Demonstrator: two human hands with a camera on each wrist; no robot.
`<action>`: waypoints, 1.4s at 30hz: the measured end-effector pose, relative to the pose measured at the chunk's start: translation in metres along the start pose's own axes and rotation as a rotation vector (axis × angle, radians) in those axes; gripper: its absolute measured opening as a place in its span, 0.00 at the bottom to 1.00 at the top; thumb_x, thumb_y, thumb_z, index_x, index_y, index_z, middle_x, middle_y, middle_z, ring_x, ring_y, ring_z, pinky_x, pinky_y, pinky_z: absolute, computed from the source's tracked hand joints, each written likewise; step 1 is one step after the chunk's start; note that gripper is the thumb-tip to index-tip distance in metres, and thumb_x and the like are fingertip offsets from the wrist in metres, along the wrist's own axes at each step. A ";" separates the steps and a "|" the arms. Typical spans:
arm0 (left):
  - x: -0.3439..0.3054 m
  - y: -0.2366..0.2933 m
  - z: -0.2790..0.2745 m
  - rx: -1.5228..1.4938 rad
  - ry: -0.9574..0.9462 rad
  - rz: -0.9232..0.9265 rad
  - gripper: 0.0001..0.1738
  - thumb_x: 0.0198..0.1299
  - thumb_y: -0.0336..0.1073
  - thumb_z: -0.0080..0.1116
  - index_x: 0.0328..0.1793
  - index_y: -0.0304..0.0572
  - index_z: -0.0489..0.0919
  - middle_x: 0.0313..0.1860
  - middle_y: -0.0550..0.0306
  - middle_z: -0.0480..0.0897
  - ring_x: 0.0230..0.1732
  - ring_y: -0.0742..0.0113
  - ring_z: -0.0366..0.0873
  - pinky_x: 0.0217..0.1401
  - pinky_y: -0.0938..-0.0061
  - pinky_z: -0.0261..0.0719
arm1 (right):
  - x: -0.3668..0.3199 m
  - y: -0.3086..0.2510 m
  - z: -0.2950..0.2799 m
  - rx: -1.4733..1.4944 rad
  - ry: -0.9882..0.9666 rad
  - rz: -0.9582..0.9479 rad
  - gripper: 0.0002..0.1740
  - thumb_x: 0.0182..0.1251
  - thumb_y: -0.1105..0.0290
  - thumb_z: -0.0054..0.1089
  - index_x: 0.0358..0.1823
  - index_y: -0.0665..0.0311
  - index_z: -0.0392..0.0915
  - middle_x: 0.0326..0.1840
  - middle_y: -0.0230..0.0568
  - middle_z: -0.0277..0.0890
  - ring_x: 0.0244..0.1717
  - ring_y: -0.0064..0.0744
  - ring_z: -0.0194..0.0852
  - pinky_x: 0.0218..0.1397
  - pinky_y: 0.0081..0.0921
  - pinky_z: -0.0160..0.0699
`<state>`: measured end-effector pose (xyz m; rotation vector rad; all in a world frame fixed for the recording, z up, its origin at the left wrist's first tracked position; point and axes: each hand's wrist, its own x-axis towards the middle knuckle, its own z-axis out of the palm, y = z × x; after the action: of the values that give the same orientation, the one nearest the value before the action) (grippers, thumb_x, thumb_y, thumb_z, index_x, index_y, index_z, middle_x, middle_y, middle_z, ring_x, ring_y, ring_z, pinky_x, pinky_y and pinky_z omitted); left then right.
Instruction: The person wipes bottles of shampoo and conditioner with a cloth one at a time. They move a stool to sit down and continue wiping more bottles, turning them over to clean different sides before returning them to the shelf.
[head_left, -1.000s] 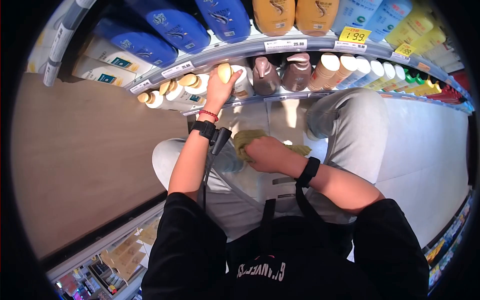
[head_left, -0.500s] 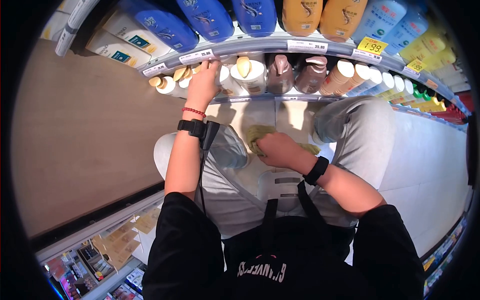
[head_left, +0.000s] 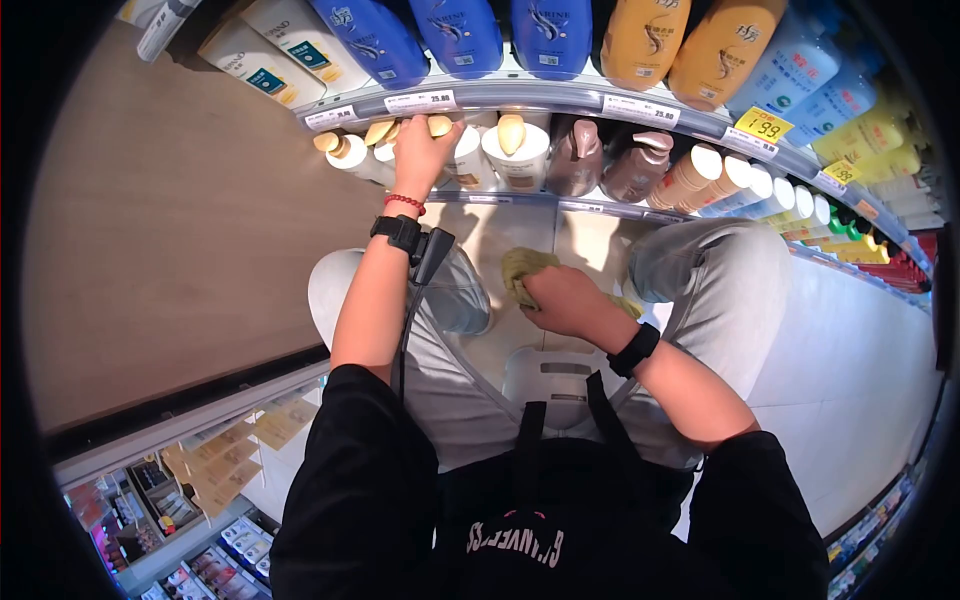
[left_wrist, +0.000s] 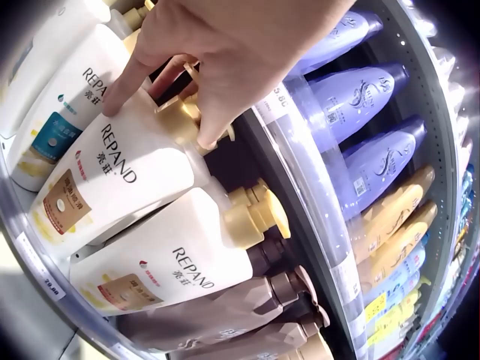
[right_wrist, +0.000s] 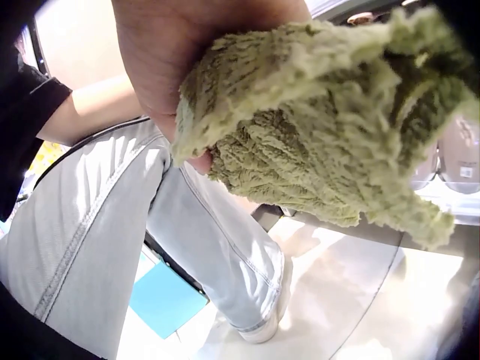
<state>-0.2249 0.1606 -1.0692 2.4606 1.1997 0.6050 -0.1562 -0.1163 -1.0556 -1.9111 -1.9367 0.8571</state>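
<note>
My left hand [head_left: 425,155] reaches under the upper shelf and holds the gold pump top of a white REPAND pump bottle [left_wrist: 124,176]. In the left wrist view the thumb is by the gold collar and a forefinger presses the bottle's shoulder. This bottle stands tilted in that view, between a teal-label bottle [left_wrist: 56,116] and another brown-label pump bottle [left_wrist: 169,259]. My right hand [head_left: 575,305] grips a crumpled green fluffy cloth [right_wrist: 300,142] above the floor, between the knees, away from the shelf.
Brown pump bottles [head_left: 575,165] and capped bottles continue rightward along the lower shelf. Blue bottles [head_left: 460,35] and orange bottles [head_left: 645,45] stand on the upper shelf, whose price-tag edge [head_left: 540,98] overhangs the lower row. A white stool [head_left: 550,375] is beneath the person.
The left hand has let go of one white pump bottle and moved left to the pump of the neighbouring one. The right hand still holds the cloth. The head view has shifted slightly.
</note>
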 end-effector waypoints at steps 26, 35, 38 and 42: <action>-0.001 -0.012 -0.066 0.122 -0.231 0.130 0.30 0.35 0.39 0.73 0.48 0.33 0.79 0.44 0.40 0.79 0.52 0.47 0.75 0.52 0.62 0.73 | 0.001 -0.001 0.002 -0.012 0.045 0.026 0.08 0.45 0.69 0.61 0.24 0.66 0.79 0.25 0.50 0.78 0.31 0.49 0.79 0.36 0.40 0.78; 0.020 -0.047 -0.099 0.184 -0.255 -0.296 0.25 0.46 0.49 0.69 0.38 0.29 0.83 0.24 0.45 0.82 0.26 0.62 0.81 0.34 0.70 0.76 | 0.001 -0.003 0.007 -0.047 0.024 0.001 0.05 0.43 0.71 0.60 0.22 0.66 0.79 0.24 0.49 0.78 0.30 0.47 0.79 0.36 0.37 0.78; 0.028 -0.081 -0.064 -0.154 -0.158 -0.145 0.27 0.47 0.52 0.68 0.37 0.30 0.83 0.24 0.50 0.82 0.25 0.68 0.78 0.33 0.72 0.75 | 0.001 -0.002 0.005 -0.045 0.028 -0.001 0.05 0.43 0.72 0.60 0.22 0.66 0.79 0.24 0.49 0.78 0.30 0.47 0.79 0.36 0.37 0.78; 0.034 -0.087 -0.057 -0.249 -0.236 -0.165 0.25 0.50 0.50 0.67 0.39 0.30 0.83 0.28 0.50 0.83 0.29 0.68 0.78 0.37 0.74 0.74 | 0.002 0.000 0.004 -0.050 0.041 0.011 0.05 0.44 0.72 0.60 0.22 0.66 0.79 0.24 0.49 0.77 0.30 0.47 0.79 0.36 0.37 0.78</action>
<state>-0.2918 0.2452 -1.0538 2.1328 1.1434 0.3800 -0.1588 -0.1154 -1.0592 -1.9543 -1.9431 0.7736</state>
